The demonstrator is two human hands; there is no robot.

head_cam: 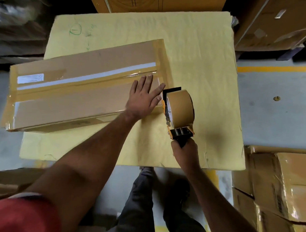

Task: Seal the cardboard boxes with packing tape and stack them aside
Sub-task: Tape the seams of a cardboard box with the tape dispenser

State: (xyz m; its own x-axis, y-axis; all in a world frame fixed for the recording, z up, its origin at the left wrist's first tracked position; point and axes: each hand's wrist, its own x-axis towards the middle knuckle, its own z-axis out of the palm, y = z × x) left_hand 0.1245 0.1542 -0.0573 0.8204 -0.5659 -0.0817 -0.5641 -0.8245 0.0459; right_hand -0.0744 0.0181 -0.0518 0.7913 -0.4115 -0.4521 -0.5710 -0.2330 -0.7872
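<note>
hand [143, 96] flat on taped cardboard box [76, 88] (long, glossy)

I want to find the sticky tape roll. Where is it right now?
In the head view, the tape roll sits on the dispenser gripped by the right hand, right of centre, beside the cardboard box's right end and the left hand.

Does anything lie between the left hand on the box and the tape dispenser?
Nothing: in the head view the left hand lies flat on the long brown cardboard box, fingertips right beside the orange-and-black tape dispenser.
</note>
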